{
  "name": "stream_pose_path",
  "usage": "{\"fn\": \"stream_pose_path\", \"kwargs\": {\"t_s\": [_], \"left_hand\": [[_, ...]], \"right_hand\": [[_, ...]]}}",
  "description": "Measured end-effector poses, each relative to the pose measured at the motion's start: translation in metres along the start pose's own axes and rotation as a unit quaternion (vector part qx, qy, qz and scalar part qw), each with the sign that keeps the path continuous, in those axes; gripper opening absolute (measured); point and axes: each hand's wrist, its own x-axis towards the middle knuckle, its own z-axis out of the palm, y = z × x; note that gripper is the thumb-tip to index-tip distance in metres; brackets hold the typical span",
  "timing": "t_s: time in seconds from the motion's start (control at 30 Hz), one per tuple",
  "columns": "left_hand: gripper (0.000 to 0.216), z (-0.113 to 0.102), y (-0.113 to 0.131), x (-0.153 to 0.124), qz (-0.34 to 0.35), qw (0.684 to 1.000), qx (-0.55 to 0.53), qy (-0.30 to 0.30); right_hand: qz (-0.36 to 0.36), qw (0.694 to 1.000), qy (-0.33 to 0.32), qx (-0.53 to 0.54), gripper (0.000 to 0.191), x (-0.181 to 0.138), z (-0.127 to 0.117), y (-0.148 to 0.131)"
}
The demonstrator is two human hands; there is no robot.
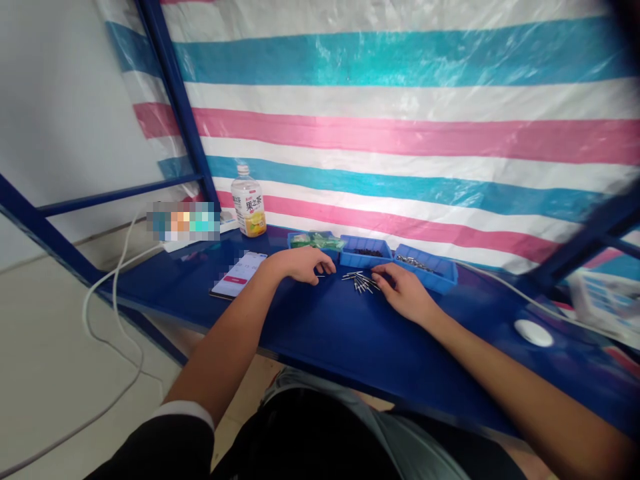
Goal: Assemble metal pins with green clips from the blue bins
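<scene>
On the blue tabletop (320,333), slim metal pins (363,283) lie piled.
The left hand (306,265) curls loosely left of them; the right hand (403,292) bends at their right edge (whether either pinches one, I cannot tell), near three blue bins (364,261).

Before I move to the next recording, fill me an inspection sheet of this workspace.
Surface: blue tabletop, glossy.
Work things: loose slim metal pieces lie between the hands; behind, three blue trays hold green packets, small dark bits and metal pieces.
Clutter: phone, upright bottle, round white object.
Grips: left grip near the left tray, fingers curled; right grip at the pile's edge. Hold unclear for both.
Cables: white cables hang past the table's left end; another runs at right.
Surroundings: striped sheet behind, blue frame; co-workers: nothing seen.
</scene>
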Motion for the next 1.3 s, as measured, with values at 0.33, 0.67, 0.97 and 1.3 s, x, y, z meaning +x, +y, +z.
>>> {"fn": "stream_pose_path", "kwargs": {"t_s": [0.33,0.67,0.97,1.3], "left_hand": [[0.047,0.016,0.019,0.01,0.016,0.998,-0.031,0.056],[0.02,0.052,0.045,0.04,0.142,0.932,-0.249,0.224],[0.021,0.077,0.048,0.06,0.149,0.888,-0.333,0.28],[0.038,0.081,0.049,0.066,0.14,0.869,-0.397,0.259]], "right_hand": [[0.01,1.0,0.008,0.008,0.026,-0.001,-0.003,-0.004],[-0.044,0.998,0.027,0.046,0.019,-0.003,-0.009,-0.015],[0.015,0.996,0.016,0.087,0.011,-0.001,-0.008,-0.009],[0.004,0.993,0.003,0.122,0.026,-0.002,-0.004,-0.003]]}}
